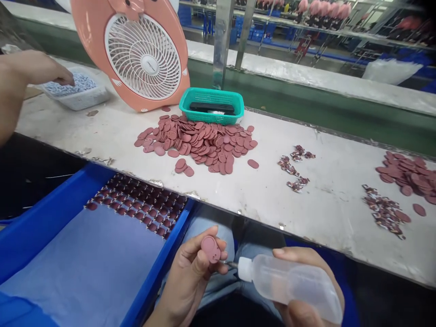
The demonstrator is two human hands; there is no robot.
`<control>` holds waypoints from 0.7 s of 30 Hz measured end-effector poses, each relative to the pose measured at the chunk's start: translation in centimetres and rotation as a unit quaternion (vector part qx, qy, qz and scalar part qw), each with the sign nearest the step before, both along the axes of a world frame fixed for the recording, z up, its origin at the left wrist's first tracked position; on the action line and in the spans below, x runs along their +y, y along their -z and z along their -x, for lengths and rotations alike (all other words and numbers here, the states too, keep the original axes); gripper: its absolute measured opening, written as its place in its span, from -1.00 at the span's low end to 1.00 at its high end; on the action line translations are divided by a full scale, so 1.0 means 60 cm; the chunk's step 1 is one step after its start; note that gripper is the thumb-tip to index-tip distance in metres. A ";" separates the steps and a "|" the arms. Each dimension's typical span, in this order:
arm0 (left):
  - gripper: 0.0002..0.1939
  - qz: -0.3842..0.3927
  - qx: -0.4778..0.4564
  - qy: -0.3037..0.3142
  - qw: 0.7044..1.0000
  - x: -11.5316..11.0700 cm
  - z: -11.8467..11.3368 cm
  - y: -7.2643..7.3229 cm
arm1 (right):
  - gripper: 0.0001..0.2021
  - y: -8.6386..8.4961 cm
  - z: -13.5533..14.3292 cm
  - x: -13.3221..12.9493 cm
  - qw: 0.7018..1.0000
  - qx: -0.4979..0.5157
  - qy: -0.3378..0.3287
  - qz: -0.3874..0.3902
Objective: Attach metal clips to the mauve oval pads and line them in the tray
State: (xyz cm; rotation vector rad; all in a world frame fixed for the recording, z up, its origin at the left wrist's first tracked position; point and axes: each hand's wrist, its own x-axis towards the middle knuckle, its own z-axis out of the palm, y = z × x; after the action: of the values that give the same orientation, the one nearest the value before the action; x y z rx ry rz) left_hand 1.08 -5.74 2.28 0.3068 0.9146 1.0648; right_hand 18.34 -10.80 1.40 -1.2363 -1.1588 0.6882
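My left hand [195, 272] pinches a small reddish-brown oval disc [210, 249] between thumb and fingers, just off the table's front edge. A rounder piece seems to overlap its upper part, and small dark marks show near its lower end. My right hand [306, 272] is wrapped round a translucent squeeze bottle [293, 284] tipped on its side. The bottle's white cap [245, 269] carries a thin nozzle that points left, its tip at the disc's lower edge. Whether the tip touches the disc I cannot tell.
A heap of similar oval discs [204, 143] lies on the white table [265, 195]. Behind it stand a green basket [211, 120] and a pink fan [185, 59]. Small brown pieces [296, 165] lie to the right. Below left, a blue bin [41, 213] holds rows of assembled pieces. Another person's hand [44, 68] reaches into a white tub [81, 101].
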 end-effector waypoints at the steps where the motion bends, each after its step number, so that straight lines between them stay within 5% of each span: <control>1: -0.52 0.002 0.004 -0.006 1.000 0.000 -0.001 -0.002 | -0.57 -0.007 0.003 0.003 1.000 0.009 0.002 -0.009; 6: -0.53 0.004 0.017 -0.014 1.000 0.000 -0.005 -0.009 | -0.65 -0.034 0.018 0.018 1.000 0.023 0.006 0.004; 21: -0.54 0.006 0.022 -0.019 1.000 0.000 -0.002 -0.010 | -0.67 -0.033 0.011 0.019 0.999 -0.027 0.014 -0.023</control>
State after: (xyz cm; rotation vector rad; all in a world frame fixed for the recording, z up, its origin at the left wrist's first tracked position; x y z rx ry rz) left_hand 1.20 -5.73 2.88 0.3056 0.9683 1.0906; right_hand 17.67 -9.64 3.40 -1.2363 -1.1931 0.6068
